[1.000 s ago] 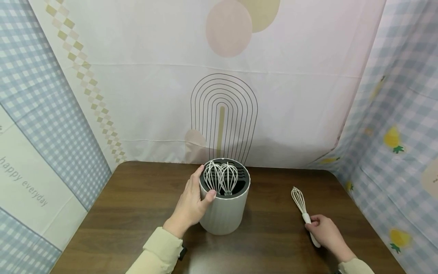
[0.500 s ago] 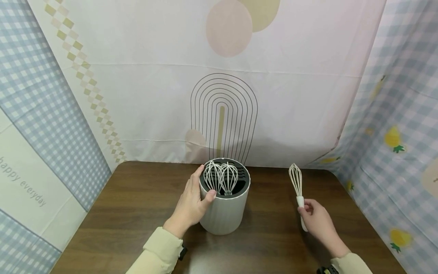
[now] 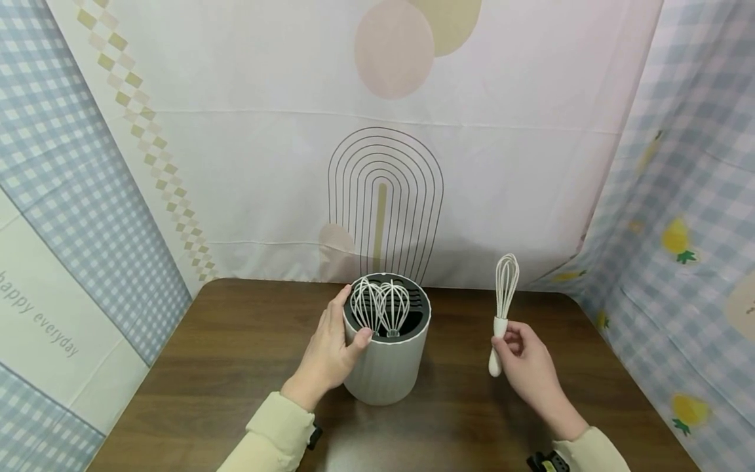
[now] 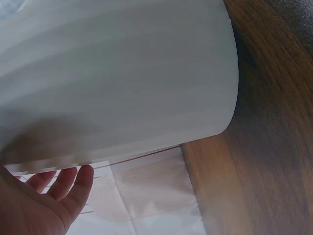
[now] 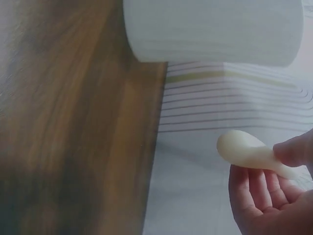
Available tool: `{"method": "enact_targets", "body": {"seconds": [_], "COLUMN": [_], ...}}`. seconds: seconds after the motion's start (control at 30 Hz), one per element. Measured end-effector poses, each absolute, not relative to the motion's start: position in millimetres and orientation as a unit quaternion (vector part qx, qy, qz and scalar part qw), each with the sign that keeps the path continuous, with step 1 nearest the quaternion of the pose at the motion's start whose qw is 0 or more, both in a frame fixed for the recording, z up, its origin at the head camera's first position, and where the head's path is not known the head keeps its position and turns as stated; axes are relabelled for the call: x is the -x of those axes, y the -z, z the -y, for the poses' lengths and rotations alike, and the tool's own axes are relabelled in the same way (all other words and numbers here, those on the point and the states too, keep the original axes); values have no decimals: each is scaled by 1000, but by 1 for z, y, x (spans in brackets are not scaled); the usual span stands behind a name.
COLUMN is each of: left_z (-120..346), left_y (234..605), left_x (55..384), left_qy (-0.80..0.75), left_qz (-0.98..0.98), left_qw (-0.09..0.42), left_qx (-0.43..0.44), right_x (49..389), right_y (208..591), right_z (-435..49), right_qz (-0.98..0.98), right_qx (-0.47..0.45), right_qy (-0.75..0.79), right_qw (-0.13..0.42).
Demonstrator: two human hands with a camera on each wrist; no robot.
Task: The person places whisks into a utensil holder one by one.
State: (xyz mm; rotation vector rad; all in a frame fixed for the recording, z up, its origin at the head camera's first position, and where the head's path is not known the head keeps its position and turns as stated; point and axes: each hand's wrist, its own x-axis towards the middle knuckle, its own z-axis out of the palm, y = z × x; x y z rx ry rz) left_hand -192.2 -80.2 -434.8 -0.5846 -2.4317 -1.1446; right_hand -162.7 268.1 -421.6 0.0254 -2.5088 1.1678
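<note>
A whisk with a white handle (image 3: 499, 334) is pinched between the thumb and fingers of my right hand (image 3: 531, 364), upright above the table with its wires up. In the right wrist view the handle's rounded end (image 5: 239, 149) sticks out past the fingers. My left hand (image 3: 327, 344) holds the upper left side of a white cylindrical utensil holder (image 3: 386, 370), the thumb near its front rim. Two whisks (image 3: 380, 305) stand in the holder, wire heads above its black slotted top; their handles are hidden inside. The left wrist view shows fingers (image 4: 78, 188) against the holder's wall.
The brown wooden table (image 3: 253, 341) carries the holder near its middle. A white patterned cloth (image 3: 259, 183) hangs behind the table's back edge. Blue checked cloths (image 3: 678, 183) line both sides.
My right hand has lifted the whisk off the table and moved it left and away from me, turning it more upright. The left hand and the holder have stayed in place.
</note>
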Motion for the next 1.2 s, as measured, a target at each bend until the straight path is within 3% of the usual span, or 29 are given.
{"method": "enact_targets", "body": {"seconds": [0.67, 1.2], "left_z": [81, 80], "left_y": [433, 433], "left_x": [190, 190], "left_qy": [410, 409], "left_qz": [868, 866], "left_qw": [188, 198], "left_qx": [208, 211], "right_x": [159, 161], "right_y": [386, 355], "right_z": [-236, -198], "right_qz": [830, 756], "right_qx": [-81, -135], "right_qy": [-514, -581], "right_qw": [201, 268]}}
